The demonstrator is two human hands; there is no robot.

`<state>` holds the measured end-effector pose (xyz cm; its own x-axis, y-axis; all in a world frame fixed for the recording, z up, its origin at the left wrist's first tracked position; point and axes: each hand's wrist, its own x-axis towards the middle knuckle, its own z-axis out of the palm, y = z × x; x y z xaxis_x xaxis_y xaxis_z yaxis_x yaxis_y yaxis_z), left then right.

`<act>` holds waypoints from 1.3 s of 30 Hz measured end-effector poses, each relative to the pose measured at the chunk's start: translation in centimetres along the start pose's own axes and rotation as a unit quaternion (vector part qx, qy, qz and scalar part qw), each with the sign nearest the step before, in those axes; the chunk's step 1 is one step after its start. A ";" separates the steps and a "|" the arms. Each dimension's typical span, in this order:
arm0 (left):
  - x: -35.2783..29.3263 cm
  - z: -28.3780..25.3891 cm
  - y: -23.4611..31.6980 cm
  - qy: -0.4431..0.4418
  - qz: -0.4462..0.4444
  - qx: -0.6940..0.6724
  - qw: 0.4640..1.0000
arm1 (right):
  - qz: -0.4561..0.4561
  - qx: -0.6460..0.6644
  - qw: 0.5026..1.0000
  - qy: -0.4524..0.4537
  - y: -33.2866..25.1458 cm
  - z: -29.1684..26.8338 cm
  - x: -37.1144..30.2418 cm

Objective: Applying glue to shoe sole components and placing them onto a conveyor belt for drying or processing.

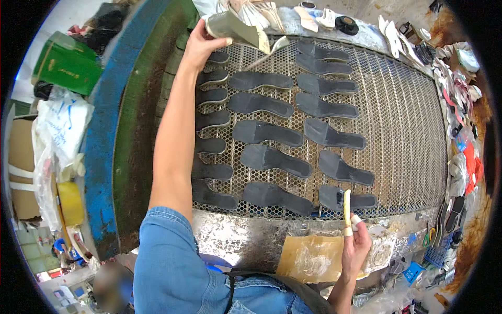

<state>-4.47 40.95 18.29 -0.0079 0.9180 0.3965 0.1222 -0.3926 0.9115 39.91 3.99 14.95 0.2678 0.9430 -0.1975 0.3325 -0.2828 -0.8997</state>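
My left hand (204,44) is raised at the far left of the metal mesh conveyor (402,131), closed on a curved olive-grey piece with pale edges (235,32). What kind of piece this is, I cannot make out. At the near edge my right hand (357,240), with pale wraps on some fingertips, grips a slim brush with a yellowish handle (347,214). The brush's dark head meets a dark grey insole (329,198), where a wet black patch shows. More dark insoles (274,159) lie in rough columns across the mesh, some partly hidden behind my left forearm.
A brown sheet with whitish smears (308,259) lies on the near ledge. Left of the mesh stands a blue and green machine frame (107,146). Pale shoe parts (308,18) sit along the far ledge. Scraps, bags and a blue basket (438,251) crowd the right side.
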 end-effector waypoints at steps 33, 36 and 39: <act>-40.2 19.9 28.7 0.056 0.113 -0.204 0.971 | -0.388 -0.116 0.910 0.086 -8.5 -10.1 -18.4; -40.8 20.3 29.3 0.046 0.112 -0.220 0.968 | -0.329 -0.116 0.933 0.090 -7.1 -11.6 -17.4; -41.6 20.8 29.6 0.031 0.118 -0.194 0.973 | -0.350 -0.072 0.920 0.158 -7.2 -13.6 -16.6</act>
<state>20.09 -7.70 26.57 -0.0861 0.7997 0.5942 -0.2556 -0.5942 0.7626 45.34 -12.05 29.95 0.1842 0.8112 0.5550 0.6337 0.3337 -0.6980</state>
